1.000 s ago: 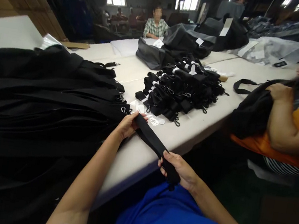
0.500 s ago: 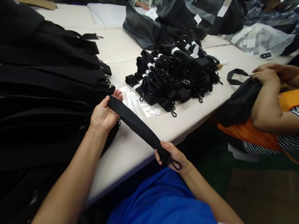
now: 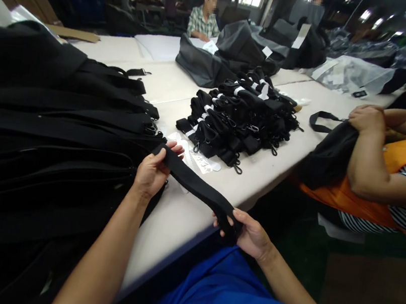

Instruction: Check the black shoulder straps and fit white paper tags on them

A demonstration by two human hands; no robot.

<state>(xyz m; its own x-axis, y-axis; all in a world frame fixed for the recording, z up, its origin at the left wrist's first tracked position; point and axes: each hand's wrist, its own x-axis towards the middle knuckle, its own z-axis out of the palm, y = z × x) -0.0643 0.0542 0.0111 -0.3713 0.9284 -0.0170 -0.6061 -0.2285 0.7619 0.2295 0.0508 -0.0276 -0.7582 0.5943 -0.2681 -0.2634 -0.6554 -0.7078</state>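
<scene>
At a pale worktable, a person is holding one black strap lengthwise between two bare hands, across the table's near edge. The left hand is gripping one end between thumb and fingers, its fingertips reaching past the webbing; the right hand is gripping the other end, where the strap is apparently doubling over. The step in hand is looking like the spreading of this single strap, and the next move is seeming to call for a firm hold at both ends, the webbing appearing limp. Two black masses are flanking the work: one large stack of long black pieces is lying just beside the left hand, and one heap of bundled straps is resting farther back, its clips and white bands crowding too closely for a count. Several white slips are lying between, their number unclear. One co-worker in an orange apron is handling one dark bag at right, while one person in a checked shirt is sitting across the table
</scene>
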